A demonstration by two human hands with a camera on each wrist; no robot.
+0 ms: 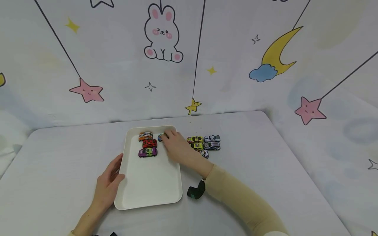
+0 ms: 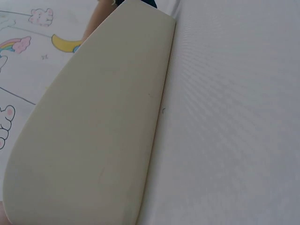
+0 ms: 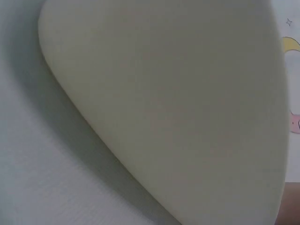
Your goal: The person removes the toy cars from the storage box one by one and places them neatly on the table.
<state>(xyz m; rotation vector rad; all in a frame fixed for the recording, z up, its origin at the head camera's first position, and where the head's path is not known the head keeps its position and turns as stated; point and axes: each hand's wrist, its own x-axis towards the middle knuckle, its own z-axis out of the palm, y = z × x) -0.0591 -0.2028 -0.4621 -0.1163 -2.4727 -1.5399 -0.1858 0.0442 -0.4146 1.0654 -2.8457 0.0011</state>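
Observation:
A white tray stands in front of me; its outer wall fills much of the left wrist view. My left hand rests against the tray's left side, thumb and fingertips at the rim. Near the tray's far right corner, my right hand pinches a small blue toy car, partly covered by the fingers. Left of it in the tray sit an orange-and-white toy car, a red toy car and a purple-and-green toy car, stacked in a column.
Right of the tray are several more toy cars, among them a yellow one, a silver one and a white patterned one partly behind my right forearm. A black device sits beside the right sleeve. A printed cloth backdrop rises behind.

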